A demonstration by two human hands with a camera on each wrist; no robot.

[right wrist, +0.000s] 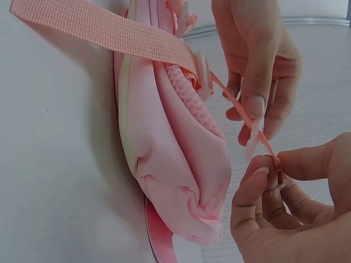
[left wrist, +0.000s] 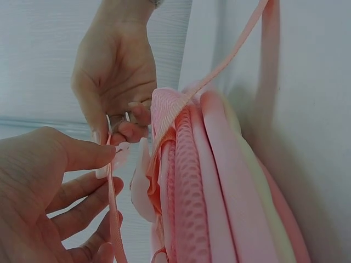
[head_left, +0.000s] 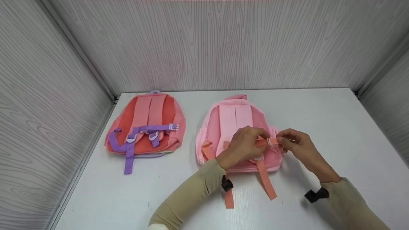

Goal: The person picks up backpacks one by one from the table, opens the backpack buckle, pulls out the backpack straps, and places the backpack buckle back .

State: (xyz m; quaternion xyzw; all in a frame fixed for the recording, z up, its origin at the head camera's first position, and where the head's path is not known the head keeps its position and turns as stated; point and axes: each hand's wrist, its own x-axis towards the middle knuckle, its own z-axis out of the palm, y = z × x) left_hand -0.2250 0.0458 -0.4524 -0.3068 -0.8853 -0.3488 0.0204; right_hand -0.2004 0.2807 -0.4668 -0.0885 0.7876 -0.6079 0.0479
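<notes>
A light pink backpack (head_left: 236,111) lies on the table with its shoulder straps facing up. Above its lower right part, my left hand (head_left: 242,145) pinches an orange webbing strap and its pale plastic buckle (right wrist: 254,139) between thumb and forefinger. To the right, my right hand (head_left: 297,145) pinches the end of that orange strap (right wrist: 265,143) just past the buckle. Loose threads show at the strap end in the right wrist view. Two more orange straps (head_left: 266,180) hang over the backpack's lower edge onto the table.
A coral backpack (head_left: 140,111) with purple straps (head_left: 129,156) and a pale buckle (head_left: 173,126) lies to the left. The white table (head_left: 322,118) meets grey wood-grain panels (head_left: 217,44) at the back and sides.
</notes>
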